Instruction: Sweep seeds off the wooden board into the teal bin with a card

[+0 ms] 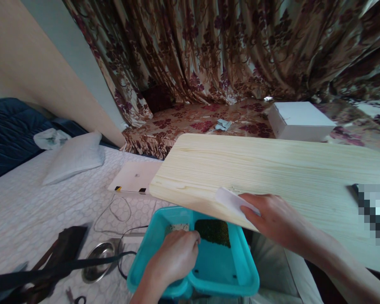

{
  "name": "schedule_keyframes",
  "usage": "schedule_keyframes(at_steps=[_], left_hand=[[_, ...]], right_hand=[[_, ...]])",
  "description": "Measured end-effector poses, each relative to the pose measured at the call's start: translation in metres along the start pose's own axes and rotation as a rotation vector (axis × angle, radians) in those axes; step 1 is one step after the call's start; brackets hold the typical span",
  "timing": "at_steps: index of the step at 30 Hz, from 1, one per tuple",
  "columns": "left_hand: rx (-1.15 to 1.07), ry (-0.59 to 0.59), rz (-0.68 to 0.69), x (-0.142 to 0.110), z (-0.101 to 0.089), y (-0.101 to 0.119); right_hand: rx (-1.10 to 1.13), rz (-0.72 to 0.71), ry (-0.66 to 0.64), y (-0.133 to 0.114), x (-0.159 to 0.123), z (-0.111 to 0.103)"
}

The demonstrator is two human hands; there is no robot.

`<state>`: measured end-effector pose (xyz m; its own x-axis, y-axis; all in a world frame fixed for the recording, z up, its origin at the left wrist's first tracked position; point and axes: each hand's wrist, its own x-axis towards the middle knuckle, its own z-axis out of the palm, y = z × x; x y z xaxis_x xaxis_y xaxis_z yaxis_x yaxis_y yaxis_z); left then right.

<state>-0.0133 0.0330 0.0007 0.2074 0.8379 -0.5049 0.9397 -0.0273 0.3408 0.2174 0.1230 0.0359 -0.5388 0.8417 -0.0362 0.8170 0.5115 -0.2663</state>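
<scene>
My right hand (264,211) grips a flat white card (232,199), thumb and fingers pinching its near end. The card is tilted against the pale wooden tabletop (272,158), by its near edge. A few tiny bits (234,188) lie just beyond it. Over the middle divider of a two-part turquoise tub (221,278), my left hand (179,253) is closed; anything in its fingers is hidden. Small dark-green granules (213,232) fill the far end of the tub's right compartment, with a few dark specks nearer me. Whitish speckled material (178,227) shows in the left compartment, partly behind my hand.
Left of the tub, a quilted bed (79,202) holds a steel bowl (98,261), a dark bag (66,245), scissors (77,297), cables and a pale laptop (136,175). A white box (302,120) stands beyond the tabletop. A blurred screen (378,211) is at right.
</scene>
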Motion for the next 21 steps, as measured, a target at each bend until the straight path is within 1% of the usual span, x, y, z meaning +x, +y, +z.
schedule_keyframes(at_steps=[3, 9, 14, 21], left_hand=[[-0.003, 0.000, 0.000, 0.000, 0.000, 0.000], [-0.004, 0.002, 0.009, 0.000, 0.000, -0.001], [-0.014, 0.004, 0.009, 0.000, -0.001, 0.000], [-0.023, 0.004, 0.001, 0.000, 0.000, -0.002]], right_hand=[[0.000, 0.013, -0.026, 0.003, 0.003, 0.003], [-0.042, 0.041, 0.012, 0.011, 0.005, 0.007], [-0.066, 0.058, 0.002, 0.007, 0.010, 0.006], [-0.129, 0.131, -0.017, 0.004, 0.017, 0.003]])
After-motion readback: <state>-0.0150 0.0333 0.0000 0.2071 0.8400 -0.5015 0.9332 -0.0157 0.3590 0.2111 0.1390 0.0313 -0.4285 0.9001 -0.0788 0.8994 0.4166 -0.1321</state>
